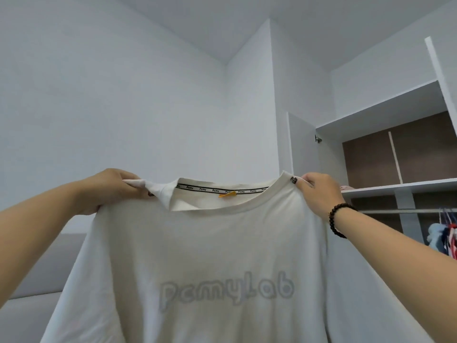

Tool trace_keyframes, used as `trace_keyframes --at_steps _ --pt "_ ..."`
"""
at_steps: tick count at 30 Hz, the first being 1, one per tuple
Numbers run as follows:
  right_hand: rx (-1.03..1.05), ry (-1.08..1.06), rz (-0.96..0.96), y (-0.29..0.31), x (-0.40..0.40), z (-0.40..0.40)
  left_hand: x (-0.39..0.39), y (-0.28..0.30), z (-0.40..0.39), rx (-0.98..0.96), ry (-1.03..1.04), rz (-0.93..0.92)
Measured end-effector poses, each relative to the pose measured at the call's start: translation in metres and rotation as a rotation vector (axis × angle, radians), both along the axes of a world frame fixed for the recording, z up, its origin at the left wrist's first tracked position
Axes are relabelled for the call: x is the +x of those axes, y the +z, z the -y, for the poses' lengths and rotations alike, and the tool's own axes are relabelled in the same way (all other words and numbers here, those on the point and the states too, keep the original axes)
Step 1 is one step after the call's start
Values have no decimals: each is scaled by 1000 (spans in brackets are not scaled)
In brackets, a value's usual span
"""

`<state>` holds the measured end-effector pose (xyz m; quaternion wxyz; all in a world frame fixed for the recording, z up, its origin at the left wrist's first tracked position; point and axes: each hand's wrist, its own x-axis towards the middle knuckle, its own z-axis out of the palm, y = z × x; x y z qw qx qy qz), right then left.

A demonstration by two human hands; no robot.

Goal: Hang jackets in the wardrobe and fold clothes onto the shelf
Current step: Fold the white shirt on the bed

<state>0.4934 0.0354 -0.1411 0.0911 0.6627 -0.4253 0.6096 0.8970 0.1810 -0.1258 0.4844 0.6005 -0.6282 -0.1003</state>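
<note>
Both hands, left hand [111, 188] and right hand [319, 194], pinch the shoulders of a cream T-shirt [197, 256], which hangs lengthwise down mid-frame, collar up.

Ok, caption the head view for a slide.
Both hands, left and right, hold up a cream T-shirt beside the open wardrobe.

A person holds up a big cream T-shirt [210, 256] with gray letters on the front. The left hand [108, 191] pinches the shirt at one shoulder, where the cloth is bunched up. The right hand [319, 194] pinches the other shoulder, right by the neck hole. A dark bead bracelet [338, 220] is on the right wrist. To the right of the shirt is an open white wardrobe [385, 120] with a shelf [405, 187]. Under the shelf is a rail [408, 211] with colorful clothes [445, 237] hanging on it.
</note>
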Motion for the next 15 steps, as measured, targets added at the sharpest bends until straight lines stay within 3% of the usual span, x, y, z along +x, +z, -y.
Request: trace_keyframes --at_steps 3,8,12,15 --pt "-46 39 21 13 8 -18 6 10 -42 14 -44 19" --pt "-135 156 122 39 25 -63 8 32 -116 -216 2 38" --pt "-80 150 86 37 57 -92 23 36 -149 -506 246 249" --pt "158 216 -26 13 86 -98 39 9 -158 -454 494 424"
